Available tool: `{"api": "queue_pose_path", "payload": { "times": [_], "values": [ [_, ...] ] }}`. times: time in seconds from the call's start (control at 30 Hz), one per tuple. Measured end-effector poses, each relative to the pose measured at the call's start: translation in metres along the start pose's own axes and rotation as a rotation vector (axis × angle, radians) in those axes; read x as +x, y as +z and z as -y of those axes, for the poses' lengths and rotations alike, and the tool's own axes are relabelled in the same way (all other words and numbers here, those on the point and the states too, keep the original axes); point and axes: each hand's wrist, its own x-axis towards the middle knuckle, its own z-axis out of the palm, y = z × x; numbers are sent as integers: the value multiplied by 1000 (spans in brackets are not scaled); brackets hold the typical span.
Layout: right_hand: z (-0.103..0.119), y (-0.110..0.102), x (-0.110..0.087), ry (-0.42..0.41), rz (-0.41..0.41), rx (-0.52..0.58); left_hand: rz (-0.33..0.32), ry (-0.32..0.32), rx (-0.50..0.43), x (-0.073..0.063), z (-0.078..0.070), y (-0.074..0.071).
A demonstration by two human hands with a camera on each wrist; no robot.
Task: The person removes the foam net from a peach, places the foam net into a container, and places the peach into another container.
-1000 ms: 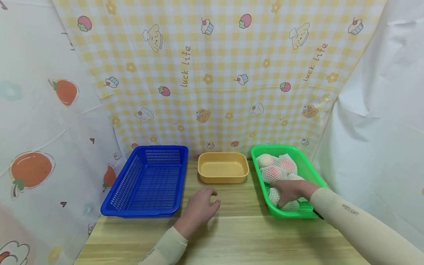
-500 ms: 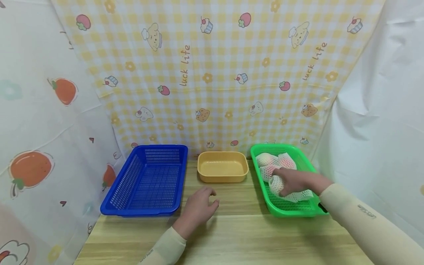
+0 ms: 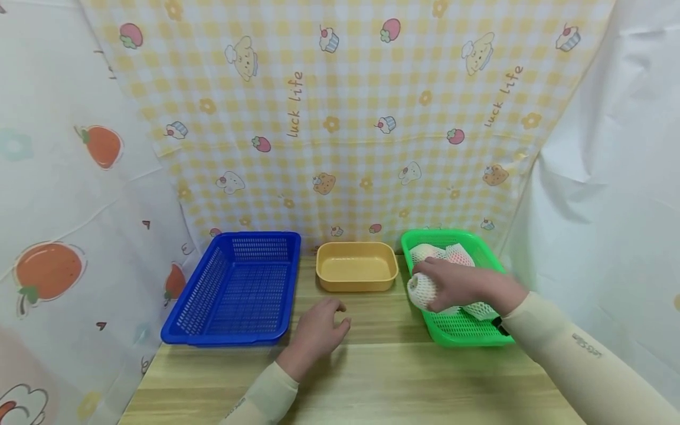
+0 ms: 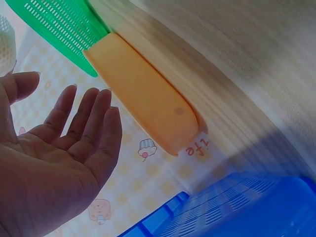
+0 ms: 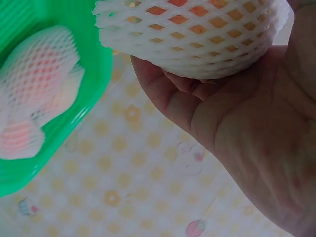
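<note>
My right hand [image 3: 461, 284] grips a peach in a white foam net [image 3: 422, 292], raised over the left side of the green basket [image 3: 467, 341]. In the right wrist view, red and yellow skin shows through the mesh of the held peach [image 5: 207, 39], and the fingers curl under it. Several more netted peaches [image 3: 459, 256] lie in the basket, partly hidden by the right hand and forearm. My left hand [image 3: 319, 330] is over the table between the two baskets, its fingers loosely bent. Nothing is in the left palm [image 4: 54, 173] in the left wrist view.
A blue mesh basket [image 3: 231, 341] stands on the left of the wooden table [image 3: 393, 378]. Between the baskets, toward the back, is a shallow yellow tray [image 3: 357, 285]. A checked cloth [image 3: 340, 159] hangs behind, with white cloth at both sides.
My right hand has lifted a netted peach from the front of the green basket and carried it up and left toward the rim. The left hand has stayed in place.
</note>
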Motion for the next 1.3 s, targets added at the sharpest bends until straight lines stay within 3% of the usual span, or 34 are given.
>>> {"api": "queue_pose_path", "payload": {
  "times": [0.5, 0.83, 1.3],
  "values": [
    [61, 25, 40, -97, 4, -61, -13, -29, 18, 2, 2, -3],
    [68, 45, 60, -98, 13, -105, -31, -52, 10, 3, 3, -6],
    [71, 103, 79, -104, -162, -173, -94, -71, 2, 3, 5, -4]
  ]
}}
